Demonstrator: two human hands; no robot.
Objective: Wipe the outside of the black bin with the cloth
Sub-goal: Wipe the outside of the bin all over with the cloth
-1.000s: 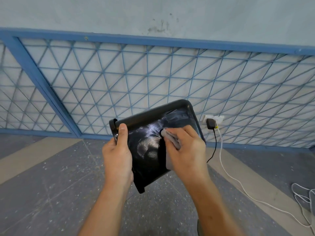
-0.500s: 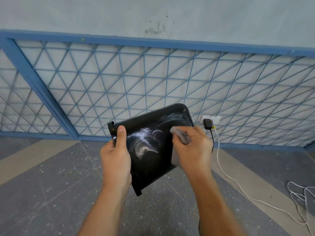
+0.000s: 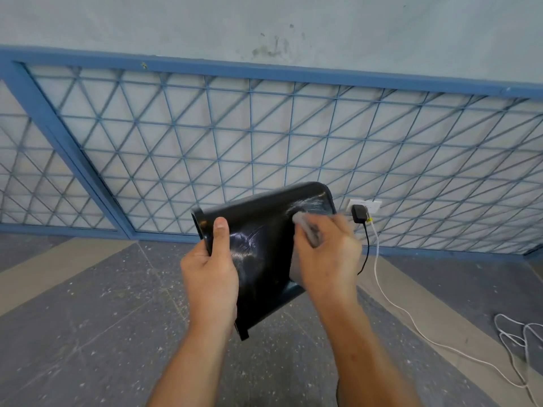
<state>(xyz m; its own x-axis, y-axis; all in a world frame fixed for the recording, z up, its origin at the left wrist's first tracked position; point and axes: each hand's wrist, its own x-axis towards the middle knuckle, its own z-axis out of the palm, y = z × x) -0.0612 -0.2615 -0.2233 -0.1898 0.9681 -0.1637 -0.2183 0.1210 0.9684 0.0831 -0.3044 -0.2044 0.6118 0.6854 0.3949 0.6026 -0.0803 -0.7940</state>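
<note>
I hold the glossy black bin [image 3: 264, 248] tilted in the air in front of me, one flat outer side facing me. My left hand [image 3: 210, 274] grips its left rim edge, thumb lying up along the side. My right hand [image 3: 326, 257] presses a grey cloth [image 3: 307, 229] against the bin's upper right part, near the rounded corner. Faint wipe streaks show on the shiny surface. Most of the cloth is hidden under my fingers.
A blue metal lattice grille [image 3: 264, 142] runs along the wall ahead. A black charger [image 3: 359, 214] sits in a white wall socket [image 3: 364, 204], with a black and a white cable [image 3: 411, 315] trailing over the speckled grey floor [image 3: 88, 318] to the right.
My right hand with the cloth has slid from the middle of the bin's side up and right toward the upper corner. The left hand keeps its grip.
</note>
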